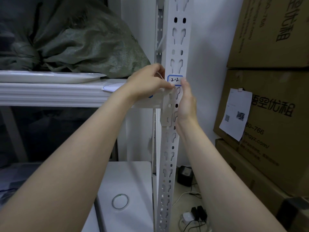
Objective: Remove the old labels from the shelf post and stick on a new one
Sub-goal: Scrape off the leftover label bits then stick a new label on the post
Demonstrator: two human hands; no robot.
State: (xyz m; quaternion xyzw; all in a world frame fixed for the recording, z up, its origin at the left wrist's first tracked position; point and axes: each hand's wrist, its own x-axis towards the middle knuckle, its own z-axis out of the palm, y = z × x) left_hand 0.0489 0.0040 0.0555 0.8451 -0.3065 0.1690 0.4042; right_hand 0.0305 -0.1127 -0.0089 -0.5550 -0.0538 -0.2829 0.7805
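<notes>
Because the label (174, 80) is only a thin slip of paper with a sticky back, it is judged to be very light, limp and easily torn or creased. It is best taken by a corner or an edge and drawn off slowly, close to the surface, not lifted from the middle. It is seen on the front of the white shelf post (177, 47), just above the level of the shelf (50, 94). It is blue-bordered and marked "2-2". Part of it appears to lie across the post's slots, so it may dent there if pressed hard.

The left hand (148, 82) is curled, with its fingertips at the label's lower left corner. Whether that corner is pinched or merely pressed cannot be told. The right hand (187, 101) is held open and upright with straight fingers, and one fingertip touches the label's right edge. A second blue-edged paper (111, 87) lies on the shelf's front edge, partly hidden behind the left wrist.

As for containers, a green woven sack (83, 42) is set on the shelf with its neck bunched shut, so its contents are hidden. Cardboard boxes (270, 39) are stacked at the right, all closed, and nothing inside them can be seen. A printed sheet (235, 114) is fastened to one of them.
</notes>
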